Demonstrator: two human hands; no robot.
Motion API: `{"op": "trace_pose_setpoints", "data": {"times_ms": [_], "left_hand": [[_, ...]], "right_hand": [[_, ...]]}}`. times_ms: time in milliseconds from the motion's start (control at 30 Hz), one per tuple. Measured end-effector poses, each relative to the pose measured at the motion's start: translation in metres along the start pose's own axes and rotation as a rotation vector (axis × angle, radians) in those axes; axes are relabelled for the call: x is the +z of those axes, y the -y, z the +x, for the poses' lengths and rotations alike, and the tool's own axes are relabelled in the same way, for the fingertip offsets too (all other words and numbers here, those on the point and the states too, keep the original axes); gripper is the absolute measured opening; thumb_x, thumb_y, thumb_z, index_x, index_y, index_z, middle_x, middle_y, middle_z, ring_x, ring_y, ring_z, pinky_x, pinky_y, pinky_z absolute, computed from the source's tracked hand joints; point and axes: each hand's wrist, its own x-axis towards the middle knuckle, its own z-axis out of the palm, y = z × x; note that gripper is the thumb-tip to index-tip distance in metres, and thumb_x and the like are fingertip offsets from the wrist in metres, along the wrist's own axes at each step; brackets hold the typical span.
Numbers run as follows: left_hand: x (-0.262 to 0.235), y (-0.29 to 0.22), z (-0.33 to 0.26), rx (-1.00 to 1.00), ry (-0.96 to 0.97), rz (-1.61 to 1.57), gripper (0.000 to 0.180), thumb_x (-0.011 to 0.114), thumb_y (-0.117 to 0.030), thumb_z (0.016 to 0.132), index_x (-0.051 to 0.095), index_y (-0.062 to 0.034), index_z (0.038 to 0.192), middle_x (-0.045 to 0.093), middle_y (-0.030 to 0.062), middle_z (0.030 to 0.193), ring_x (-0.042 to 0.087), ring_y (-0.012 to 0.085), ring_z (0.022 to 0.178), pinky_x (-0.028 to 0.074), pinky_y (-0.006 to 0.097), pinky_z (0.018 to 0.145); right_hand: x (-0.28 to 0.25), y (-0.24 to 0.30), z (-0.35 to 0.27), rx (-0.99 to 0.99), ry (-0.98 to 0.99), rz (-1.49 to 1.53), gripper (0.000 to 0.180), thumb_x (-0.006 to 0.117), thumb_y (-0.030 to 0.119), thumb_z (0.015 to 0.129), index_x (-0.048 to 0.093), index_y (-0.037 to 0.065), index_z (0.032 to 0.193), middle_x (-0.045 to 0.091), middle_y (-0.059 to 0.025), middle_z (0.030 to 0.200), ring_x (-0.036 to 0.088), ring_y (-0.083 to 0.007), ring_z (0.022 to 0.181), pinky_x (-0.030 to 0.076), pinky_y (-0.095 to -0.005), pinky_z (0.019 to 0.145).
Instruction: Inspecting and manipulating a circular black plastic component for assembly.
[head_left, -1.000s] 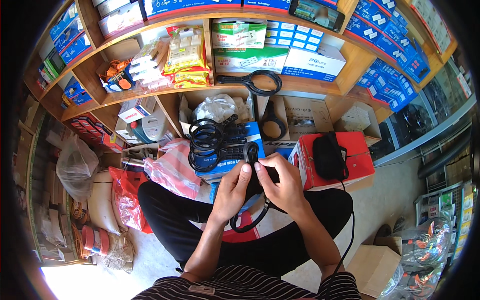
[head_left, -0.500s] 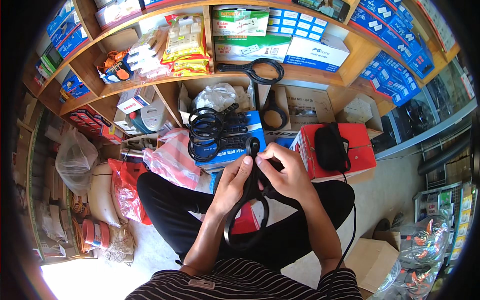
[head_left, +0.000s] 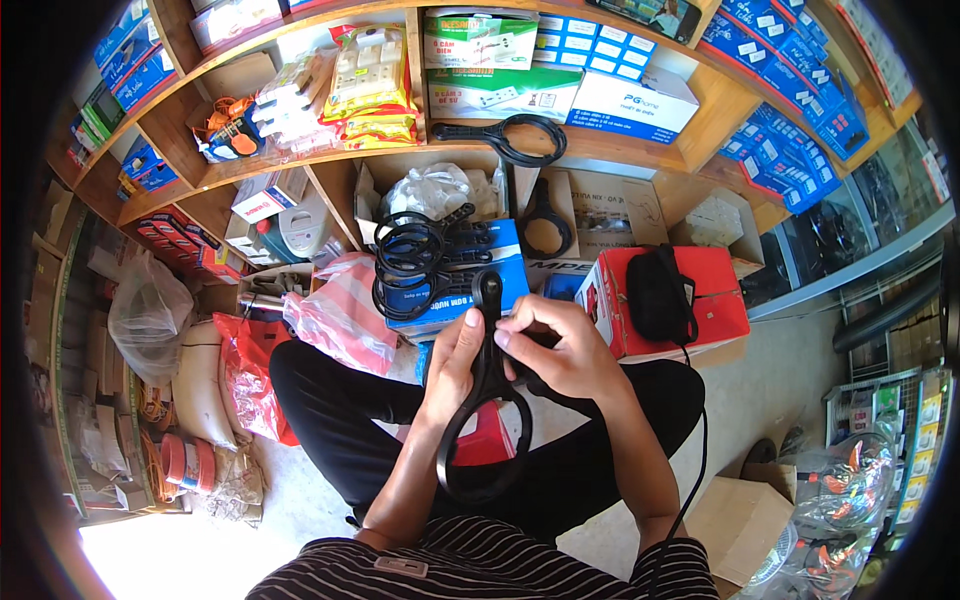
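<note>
**Black, ring-ended, plastic-looking tool (head_left: 489,378) in your left hand (head_left: 452,362), your right hand (head_left: 560,345) at its handle**

You have the tool on your side of the blue printed cardboard box (head_left: 508,262), its small eyelet end pointing toward that box and its large ring toward you. Your left hand is wrapped around the handle, thumb lying along it. Your right thumb and bent fingers come close together beside the handle (whether they pinch anything, I cannot tell from above). The step in hand looks like fingertip work on the handle, with the left hand steadying and the right doing the fine part. The next move seems to call for a firm left hold, since the ring has no visible support from your fingers.

On the blue box lies a heap of looped black tools (head_left: 410,255). Left of the box sits a pink-and-white striped plastic bag (head_left: 345,315); right of it, a red cardboard box (head_left: 725,300) carries a soft-looking black pouch (head_left: 658,295). Beyond the blue box, a second black ring-ended tool (head_left: 470,131) rests on the curved-looking wooden shelf (head_left: 640,161).
</note>
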Motion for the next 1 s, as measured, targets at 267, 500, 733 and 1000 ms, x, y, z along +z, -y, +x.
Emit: {"op": "trace_pose_setpoints", "data": {"times_ms": [267,500,733,1000], "left_hand": [[0.001,-0.005,0.0,-0.035,0.018,0.074,0.052,0.039,-0.05,0.112,0.061,-0.0031,0.114,0.065,0.0066,0.072,0.061,0.0114,0.06,0.047,0.024,0.056],[-0.006,-0.008,-0.005,0.035,0.007,0.176,0.052,0.039,-0.05,0.112,0.063,-0.0047,0.109,0.063,0.0034,0.069,0.059,0.0097,0.059,0.044,0.023,0.056],[-0.024,0.0,-0.009,0.257,0.14,-0.187,0.065,0.035,-0.059,0.109,0.06,0.0008,0.102,0.063,0.0115,0.062,0.061,0.0165,0.05,0.045,0.026,0.048],[-0.035,-0.007,0.003,0.253,0.064,-0.192,0.065,0.024,-0.058,0.111,0.054,-0.0004,0.105,0.056,0.0109,0.058,0.05,0.0173,0.048,0.039,0.029,0.05]], "right_hand": [[0.01,-0.002,0.01,-0.305,-0.263,-0.342,0.012,0.068,0.003,0.096,0.059,-0.003,0.091,0.063,-0.0118,0.078,0.066,-0.0162,0.07,0.05,-0.0315,0.064],[0.015,0.0,0.002,-0.185,-0.185,-0.281,0.01,0.07,0.003,0.095,0.063,-0.003,0.092,0.067,-0.0113,0.088,0.066,-0.0159,0.083,0.051,-0.0302,0.076],[-0.023,-0.013,0.021,-0.33,-0.684,-0.427,0.009,0.071,0.007,0.097,0.065,0.001,0.095,0.066,-0.0058,0.089,0.061,-0.0104,0.081,0.049,-0.0269,0.075],[-0.037,-0.012,-0.008,-0.291,-0.486,0.192,0.026,0.066,0.012,0.102,0.056,0.002,0.124,0.057,0.0016,0.1,0.053,-0.0052,0.095,0.041,-0.0221,0.091]]}}
